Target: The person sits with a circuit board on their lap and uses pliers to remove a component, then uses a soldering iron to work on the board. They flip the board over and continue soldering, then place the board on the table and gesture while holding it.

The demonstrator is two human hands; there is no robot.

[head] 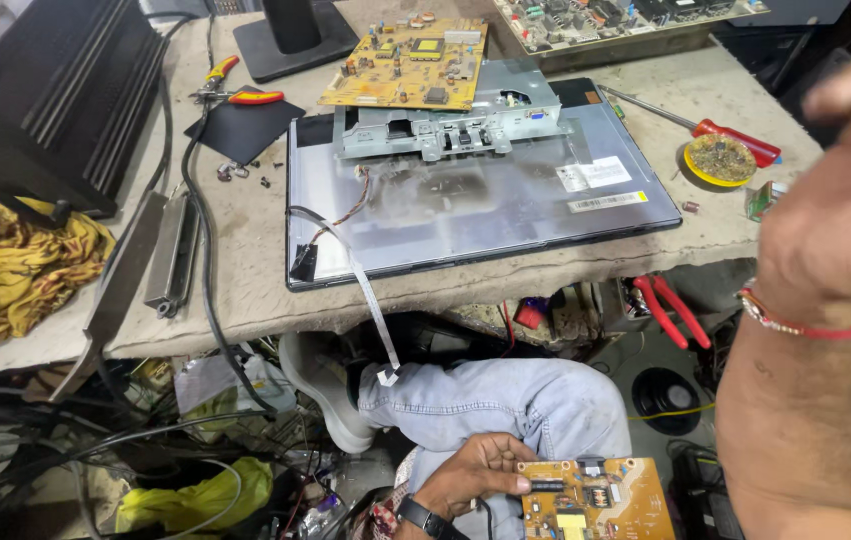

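Left hand (480,470) pinched the small orange circuit board (595,497) by its edge, low over the knee, fingers curled on it. Right hand (830,215) was raised near the lens, blurred; can't tell its grip, nothing visible in it. Best kept to edge holds, off the solder side. The grey monitor panel (475,200) lay face-down on the gritty bench, metal bracket (450,125) and yellow board (410,65) on top, flat ribbon cable (370,305) dangling.

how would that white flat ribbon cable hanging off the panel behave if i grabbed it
The ribbon cable looks floppy: it droops over the table edge under its own weight. It is thin and flat, so probably very light and easy to crease or tear. Its upper end seems to run to the monitor panel, so tugging might strain that connection.
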